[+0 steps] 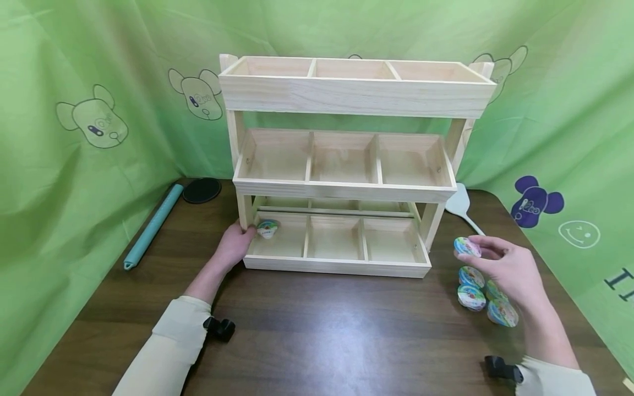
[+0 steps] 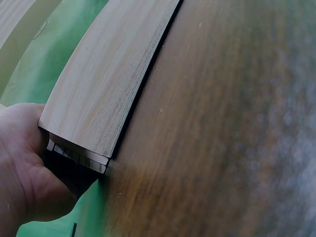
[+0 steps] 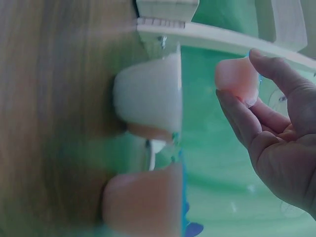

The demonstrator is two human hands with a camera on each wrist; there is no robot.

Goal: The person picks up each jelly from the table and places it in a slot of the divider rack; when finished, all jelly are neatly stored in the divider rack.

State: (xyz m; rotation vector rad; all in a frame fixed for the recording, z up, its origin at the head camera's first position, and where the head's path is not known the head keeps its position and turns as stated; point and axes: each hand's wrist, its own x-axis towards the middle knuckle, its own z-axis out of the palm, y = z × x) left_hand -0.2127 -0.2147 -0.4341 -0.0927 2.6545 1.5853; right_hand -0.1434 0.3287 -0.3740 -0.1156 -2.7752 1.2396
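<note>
A three-tier wooden shelf rack (image 1: 346, 98) stands on the table, each tier split into three compartments. My left hand (image 1: 233, 243) grips the left end of the bottom tray (image 2: 106, 74), thumb over its side wall. One small jelly cup (image 1: 267, 229) sits in that tray's left compartment, near the thumb. On the right, my right hand (image 1: 515, 272) pinches a jelly cup (image 3: 236, 79) with a pinkish body and printed lid, raised above the table. Below it, several more jelly cups (image 1: 471, 297) stand grouped on the tabletop, one partly hidden by the hand.
A teal rolled tube (image 1: 153, 226) and a black round disc (image 1: 202, 190) lie left of the rack. Behind its right leg is a pale blue spatula-like tool (image 1: 458, 201). Green printed cloth (image 1: 589, 137) hangs around the dark wooden table (image 1: 317, 335).
</note>
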